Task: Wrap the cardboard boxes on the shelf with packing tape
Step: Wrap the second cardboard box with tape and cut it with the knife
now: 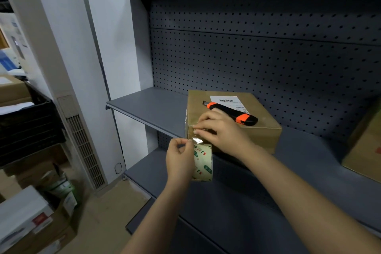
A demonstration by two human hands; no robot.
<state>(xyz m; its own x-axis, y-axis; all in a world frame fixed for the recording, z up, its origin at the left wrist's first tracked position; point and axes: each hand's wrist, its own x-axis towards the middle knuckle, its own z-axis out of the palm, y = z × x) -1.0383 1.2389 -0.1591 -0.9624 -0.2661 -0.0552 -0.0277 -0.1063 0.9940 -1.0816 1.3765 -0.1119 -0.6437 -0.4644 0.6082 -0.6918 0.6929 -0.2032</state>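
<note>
Head: left grip (179, 159) clamped on tape roll (203, 164); right grip (220, 132) apart, pressing strip (196, 140) onto box (262, 137).

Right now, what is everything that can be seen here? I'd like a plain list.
box: one, brown, on the shelf, near its front edge
label: one, white, on top of that box
knife: one, orange and black, lying on the box top
tape roll: one, clear with green and red print, in front of the box's near corner
second box: one, brown, at the right edge, partly out of view
shelf: one, grey, with a holed back panel
crate: one, black, far left
floor boxes: several, brown and white, lower left
left hand: holds the tape roll
right hand: presses tape onto the box's corner
</note>
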